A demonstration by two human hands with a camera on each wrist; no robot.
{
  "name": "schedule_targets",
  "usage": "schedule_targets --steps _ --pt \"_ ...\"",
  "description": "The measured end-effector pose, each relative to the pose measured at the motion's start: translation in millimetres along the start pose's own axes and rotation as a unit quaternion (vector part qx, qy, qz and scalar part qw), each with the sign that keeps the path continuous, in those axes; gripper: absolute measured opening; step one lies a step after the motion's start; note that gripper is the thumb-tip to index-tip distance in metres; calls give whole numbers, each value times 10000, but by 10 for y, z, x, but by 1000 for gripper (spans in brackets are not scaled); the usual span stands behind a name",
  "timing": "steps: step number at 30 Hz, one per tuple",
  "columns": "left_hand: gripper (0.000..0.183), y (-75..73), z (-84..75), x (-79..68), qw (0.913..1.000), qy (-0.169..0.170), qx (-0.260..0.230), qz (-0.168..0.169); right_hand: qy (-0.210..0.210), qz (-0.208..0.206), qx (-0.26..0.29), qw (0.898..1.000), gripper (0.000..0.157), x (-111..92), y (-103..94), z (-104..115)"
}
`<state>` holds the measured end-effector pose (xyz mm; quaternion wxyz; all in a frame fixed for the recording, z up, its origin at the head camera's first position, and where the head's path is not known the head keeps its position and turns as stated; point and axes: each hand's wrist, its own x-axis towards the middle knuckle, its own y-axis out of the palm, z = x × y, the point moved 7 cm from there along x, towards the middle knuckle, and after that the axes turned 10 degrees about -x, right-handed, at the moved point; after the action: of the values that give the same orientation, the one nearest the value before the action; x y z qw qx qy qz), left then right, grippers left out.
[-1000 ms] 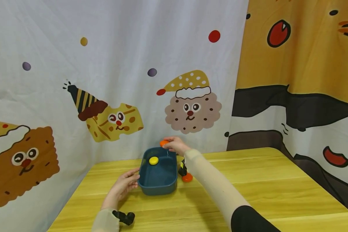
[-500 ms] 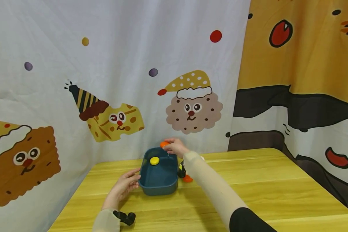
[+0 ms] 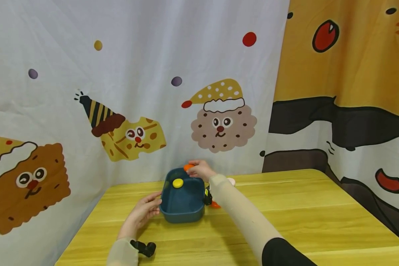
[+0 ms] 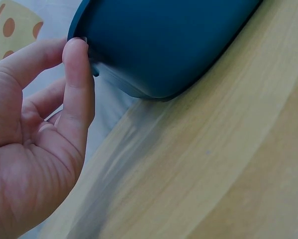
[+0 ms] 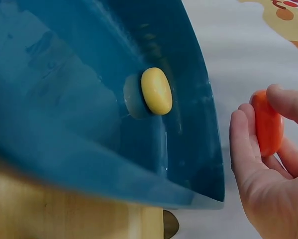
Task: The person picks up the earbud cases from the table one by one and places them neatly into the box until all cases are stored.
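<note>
A dark blue rectangular tub [image 3: 183, 218] stands near the back of the table, with a yellow rounded disc [image 3: 177, 183] lying inside at its far left. My left hand [image 3: 143, 210] is at the tub's left side; in the left wrist view, thumb and finger [image 4: 77, 64] pinch its rim. Over the tub's far right corner, my right hand [image 3: 201, 170] holds an orange rounded disc [image 3: 188, 167]. The right wrist view shows that orange disc [image 5: 268, 124] between thumb and fingers, apart from the tub wall.
Right of the tub, a red-orange piece [image 3: 215, 204] lies on the wooden table [image 3: 302, 214], partly hidden by my right wrist camera [image 3: 207, 195]. A whitish rounded piece [image 3: 232, 181] shows behind my sleeve. A printed curtain [image 3: 146, 92] hangs at the table's back edge.
My right hand has lowered slightly with the orange disc. The whitish piece has come into view beside the sleeve, and the red-orange piece is more covered. My left hand keeps its place on the tub.
</note>
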<state>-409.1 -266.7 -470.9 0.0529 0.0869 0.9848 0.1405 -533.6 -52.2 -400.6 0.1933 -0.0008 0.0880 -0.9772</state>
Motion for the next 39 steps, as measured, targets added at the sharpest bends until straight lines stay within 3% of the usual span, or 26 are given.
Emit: schedule_targets --steps 39 --pt "63 7 -2 2 10000 3 -42 5 298 30 39 9995 49 -3 -39 -122"
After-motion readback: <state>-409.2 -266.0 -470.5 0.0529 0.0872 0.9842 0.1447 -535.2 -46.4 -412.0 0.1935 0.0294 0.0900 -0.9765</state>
